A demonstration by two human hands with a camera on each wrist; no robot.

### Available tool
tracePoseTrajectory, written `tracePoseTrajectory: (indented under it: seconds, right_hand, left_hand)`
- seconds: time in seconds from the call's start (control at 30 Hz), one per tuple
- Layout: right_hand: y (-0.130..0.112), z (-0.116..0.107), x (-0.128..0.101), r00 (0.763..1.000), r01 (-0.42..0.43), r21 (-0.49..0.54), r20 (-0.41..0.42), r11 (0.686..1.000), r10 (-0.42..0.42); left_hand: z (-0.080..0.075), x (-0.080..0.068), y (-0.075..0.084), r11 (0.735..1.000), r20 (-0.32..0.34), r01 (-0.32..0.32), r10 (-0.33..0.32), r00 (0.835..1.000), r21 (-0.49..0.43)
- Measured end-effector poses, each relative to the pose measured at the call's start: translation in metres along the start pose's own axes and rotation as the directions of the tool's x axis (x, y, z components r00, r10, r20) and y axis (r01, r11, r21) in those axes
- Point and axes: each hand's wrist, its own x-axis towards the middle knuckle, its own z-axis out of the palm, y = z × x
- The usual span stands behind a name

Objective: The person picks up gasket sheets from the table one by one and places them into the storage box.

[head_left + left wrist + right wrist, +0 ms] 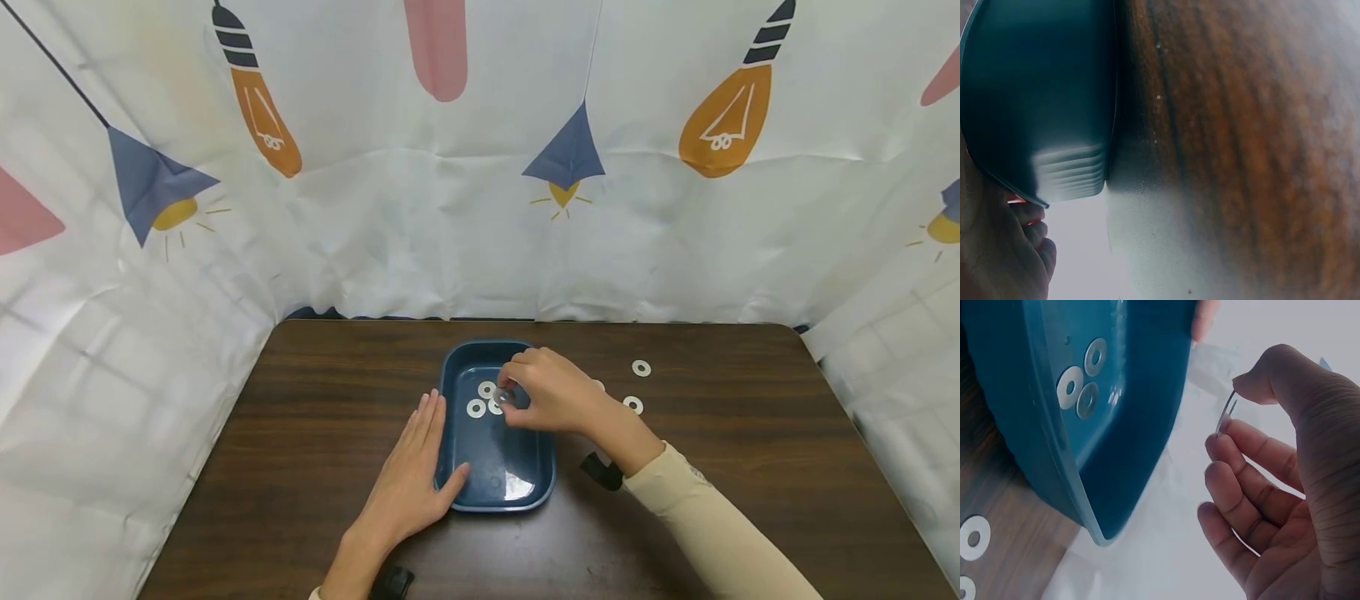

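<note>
A blue rectangular tray (491, 458) lies on the table, with three flat metal washers (1087, 400) on its floor toward the far end. My right hand (551, 390) is over the tray and pinches one more washer (1227, 414) between thumb and fingertips; the right wrist view shows that washer nearly edge-on. Along the tray's left side rests my left hand (411, 483), fingers straight and thumb at the rim. From the left wrist, the tray's ribbed outer wall (1072, 165) is seen close up beside the fingers.
To the right of the tray, several loose washers (641, 367) lie on the dark wooden table (337, 400), one partly hidden behind the right hand. A white curtain (420, 233) printed with lamps hangs at the table's back edge and sides.
</note>
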Motion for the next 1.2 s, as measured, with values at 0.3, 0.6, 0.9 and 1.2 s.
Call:
tracePoseTrajectory:
  seconds: [0.3, 0.6, 0.9, 1.2]
  right_hand:
    - [-0.003, 0.007, 0.005, 0.999, 0.009, 0.014, 0.043, 1.0, -0.01]
    - [-0.012, 0.007, 0.012, 0.997, 0.026, -0.012, 0.068, 1.0, -0.025]
    - [-0.013, 0.009, 0.019, 0.993, 0.091, -0.027, 0.082, 0.995, -0.089]
    - [-0.017, 0.017, 0.023, 0.986, 0.12, -0.063, 0.124, 0.991, -0.112]
  left_hand:
    - [0.0, 0.0, -0.002, 1.0, -0.007, -0.014, 0.014, 1.0, 0.011]
    - [0.001, -0.001, -0.002, 1.0, -0.032, -0.024, 0.024, 0.999, 0.008]
    - [0.004, 0.003, -0.002, 0.998, -0.068, -0.058, 0.06, 0.996, 0.019]
    - [0.005, 0.0, -0.005, 0.998, -0.078, -0.064, 0.063, 0.995, -0.008]
